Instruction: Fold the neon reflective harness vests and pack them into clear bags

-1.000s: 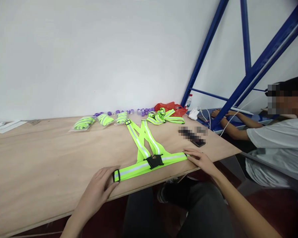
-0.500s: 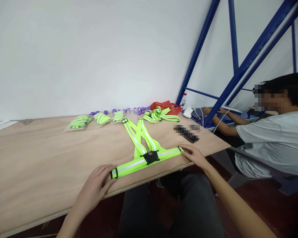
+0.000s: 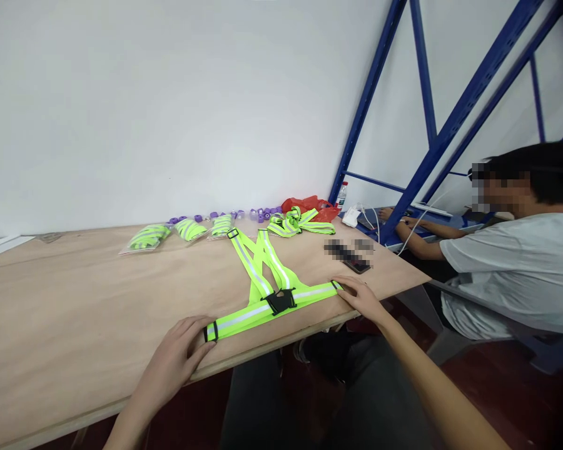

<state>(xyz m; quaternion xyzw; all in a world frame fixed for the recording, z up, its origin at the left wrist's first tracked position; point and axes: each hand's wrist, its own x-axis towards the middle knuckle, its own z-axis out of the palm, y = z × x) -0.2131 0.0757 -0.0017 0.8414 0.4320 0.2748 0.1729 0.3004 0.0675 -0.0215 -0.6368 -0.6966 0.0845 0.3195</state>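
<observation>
A lime-yellow reflective vest [image 3: 274, 265] made of straps lies flat on the wooden table [image 3: 98, 306], its shoulder straps crossing away from me. At the middle of its waist belt sits a black buckle [image 3: 281, 301]. My left hand [image 3: 173, 351] is at the belt's left end, thumb and fingers closed about the strap by a black slider. At the other end, my right hand [image 3: 362, 299] pinches the belt near its slider, the thumb partly below the fingers. The belt stretches between both hands, slanting up to the right.
Behind the vest are several bagged reflective vests [image 3: 149, 237], purple pieces [image 3: 263, 215], a loose reflective strap bundle [image 3: 300, 222] and a red plastic bag [image 3: 309, 205]. A phone [image 3: 356, 262] lies right of the vest. Blue rack posts [image 3: 403, 200] and a seated person [image 3: 511, 262] are at the right.
The view has shifted slightly, so everything appears a little further left and lower. Both hands stay at the same ends of the vest's belt.
</observation>
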